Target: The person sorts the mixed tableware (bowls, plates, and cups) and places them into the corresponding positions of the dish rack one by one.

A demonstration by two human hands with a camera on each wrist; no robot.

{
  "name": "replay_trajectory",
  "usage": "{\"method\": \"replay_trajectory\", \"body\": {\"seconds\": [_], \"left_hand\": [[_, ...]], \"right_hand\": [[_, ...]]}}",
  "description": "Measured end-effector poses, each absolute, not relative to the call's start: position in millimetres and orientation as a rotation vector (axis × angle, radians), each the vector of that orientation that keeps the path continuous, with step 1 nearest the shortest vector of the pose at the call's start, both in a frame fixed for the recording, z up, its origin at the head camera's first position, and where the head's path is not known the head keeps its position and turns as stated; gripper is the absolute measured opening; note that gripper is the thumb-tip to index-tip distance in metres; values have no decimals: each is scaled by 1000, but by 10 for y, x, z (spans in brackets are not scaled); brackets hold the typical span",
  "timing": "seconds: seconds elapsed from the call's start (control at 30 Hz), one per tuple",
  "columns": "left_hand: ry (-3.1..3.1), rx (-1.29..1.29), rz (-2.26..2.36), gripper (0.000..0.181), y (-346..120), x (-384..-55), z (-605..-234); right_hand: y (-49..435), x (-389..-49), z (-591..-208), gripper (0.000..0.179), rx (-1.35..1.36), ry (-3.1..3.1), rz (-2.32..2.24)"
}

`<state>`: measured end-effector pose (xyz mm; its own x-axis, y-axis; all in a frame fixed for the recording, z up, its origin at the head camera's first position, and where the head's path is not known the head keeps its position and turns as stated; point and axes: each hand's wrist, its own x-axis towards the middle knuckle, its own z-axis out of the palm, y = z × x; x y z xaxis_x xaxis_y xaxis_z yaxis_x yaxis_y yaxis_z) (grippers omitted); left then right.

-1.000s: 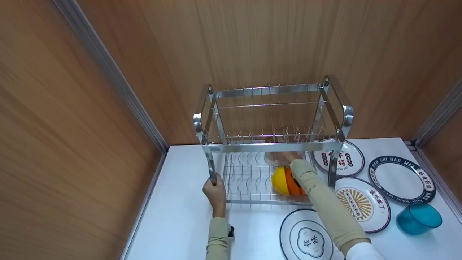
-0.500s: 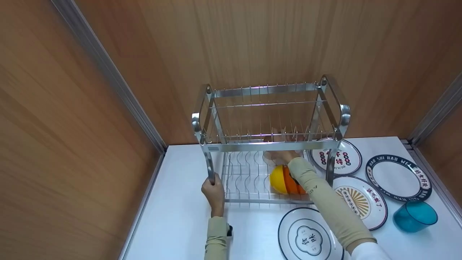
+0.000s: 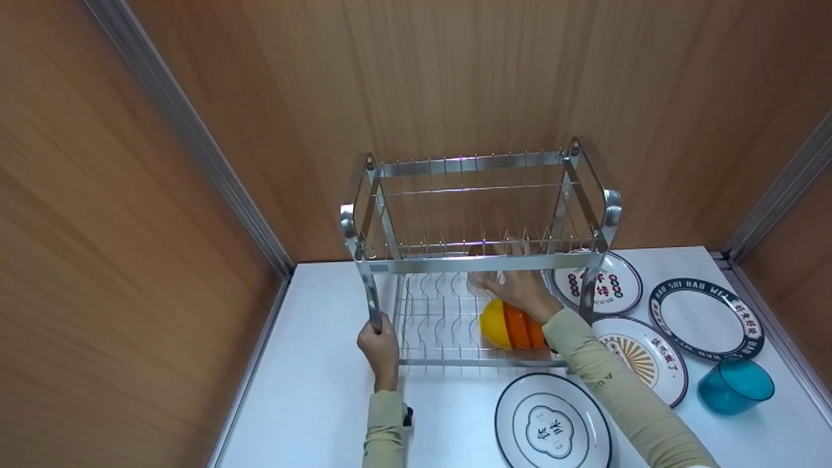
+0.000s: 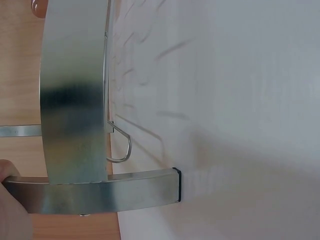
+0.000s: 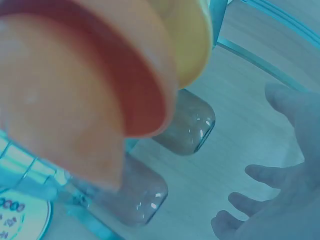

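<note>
A two-tier metal dish rack (image 3: 481, 263) stands against the wooden wall. My left hand (image 3: 380, 344) grips its front left post, with part of that hand at the left wrist view's edge. My right hand (image 3: 520, 289) is inside the lower tier, fingers spread and holding nothing, partly behind the upper tier's bar. Beside it sit two clear brownish glasses, a nearer glass (image 5: 132, 192) and a farther glass (image 5: 187, 122), apart from the fingers in the right wrist view. In front of that hand, a yellow bowl (image 3: 495, 325) and orange bowls (image 3: 518, 326) stand on edge in the lower tier.
On the white table right of the rack lie a red-lettered plate (image 3: 608, 286), a sunburst plate (image 3: 650, 364) and a black-rimmed plate (image 3: 706, 318). A teal cup (image 3: 734, 387) stands beside them. Another plate (image 3: 552, 426) lies in front. Wooden walls enclose the back and sides.
My right hand has come away from the glasses, its fingers now spread, and has shifted slightly toward the right and front. My left hand keeps its grip on the post.
</note>
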<state>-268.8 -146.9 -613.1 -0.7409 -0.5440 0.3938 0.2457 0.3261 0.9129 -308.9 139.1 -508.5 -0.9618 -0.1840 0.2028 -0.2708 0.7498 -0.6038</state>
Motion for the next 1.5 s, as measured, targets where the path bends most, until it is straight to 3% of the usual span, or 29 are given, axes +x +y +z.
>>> {"method": "replay_trajectory", "body": {"seconds": [0.33, 0.67, 1.5], "left_hand": [[-1919, 230, -1500, 45, -1485, -2680, -6146], [-1922, 303, -1553, 44, -1488, -2664, -6143], [-1929, 259, -1532, 45, -1491, -2669, -6151]], "right_hand": [[1595, -2724, -5173, 92, 473, -2751, 807], [1730, -2397, -5322, 80, 543, -2568, 748], [2327, -1616, -5565, 73, 407, -2345, 947]]}}
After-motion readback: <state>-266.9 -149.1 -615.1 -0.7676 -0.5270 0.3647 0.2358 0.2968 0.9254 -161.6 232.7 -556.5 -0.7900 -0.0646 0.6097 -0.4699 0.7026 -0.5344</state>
